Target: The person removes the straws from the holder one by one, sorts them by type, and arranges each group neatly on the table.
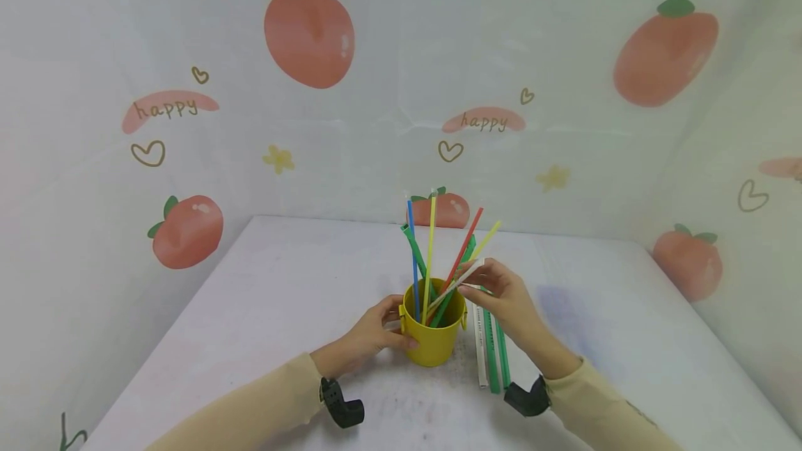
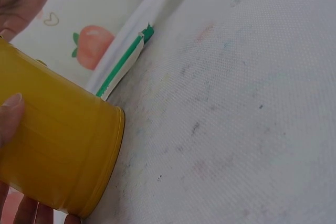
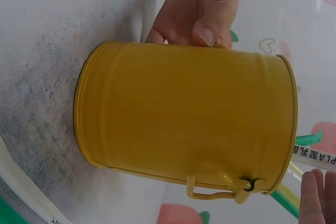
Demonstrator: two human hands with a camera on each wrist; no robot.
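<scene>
A small yellow metal bucket (image 1: 429,348) with side handles stands upright on the table. My left hand (image 1: 370,329) grips its left side, thumb in front and fingers behind. In my right hand (image 1: 506,298), thumb and fingertips pinch a white paper-wrapped straw (image 1: 468,272) slanting over the rim, its lower end inside the bucket. Printed lettering shows on this white wrapper (image 3: 315,155) in the right wrist view. Also standing in the bucket are a blue straw (image 1: 411,228), a red straw (image 1: 466,242), two yellow straws and green-wrapped straws (image 1: 416,249).
Just right of the bucket, a white-wrapped straw (image 1: 480,353) and two green-wrapped straws (image 1: 491,360) lie side by side on the white table (image 1: 301,277). A pale curtain (image 1: 388,54) printed with fruit and hearts hangs behind and around the table.
</scene>
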